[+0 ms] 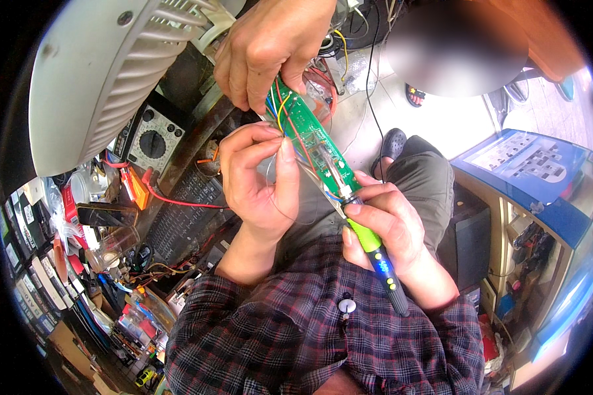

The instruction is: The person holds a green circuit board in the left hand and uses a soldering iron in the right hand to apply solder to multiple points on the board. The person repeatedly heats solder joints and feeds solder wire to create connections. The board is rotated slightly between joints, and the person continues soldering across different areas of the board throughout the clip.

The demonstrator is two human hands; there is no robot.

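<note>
In the head view, a green board (pixel 303 125) is held up at a slant in front of the person, above the lap. Another person's hand (pixel 270 49) clasps its upper end. The left hand (pixel 260 178) is beside the board's left edge, its grip pinching a thin wire (pixel 267 172) between thumb and fingertips; the wire's loose length curves down past the palm. Coloured wires (pixel 281 113) run along the board. The right hand (pixel 395 220) has its grip closed round a green-and-black iron (pixel 366 235), whose tip points up over the board's lower part; whether it touches, I cannot tell. To the left are a multimeter (pixel 153 143), a red lead (pixel 178 201) and a dark keyboard (pixel 188 207); to the right, a blue box (pixel 527 164).
</note>
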